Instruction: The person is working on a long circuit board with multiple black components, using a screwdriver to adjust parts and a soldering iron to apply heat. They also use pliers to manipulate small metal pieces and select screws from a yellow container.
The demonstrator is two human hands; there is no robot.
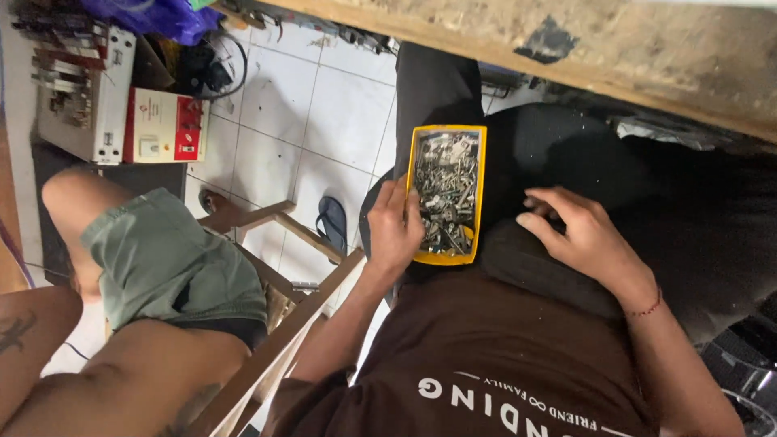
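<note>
A yellow rectangular tray (pixel 478 190) full of several small metal screws and bits rests on my lap, on dark trousers. My left hand (pixel 394 226) grips the tray's left edge, thumb lying over the screws inside. My right hand (pixel 584 233) rests on my right thigh just right of the tray, fingers curled and spread on the dark cloth, holding nothing that I can see.
Another person in green shorts (pixel 166 259) sits on a wooden chair (pixel 303 303) at my left. A white and red electrical box (pixel 158 125) stands on the tiled floor beyond. A blue sandal (pixel 332 222) lies on the tiles. A worn wooden bench edge (pixel 615 48) runs overhead.
</note>
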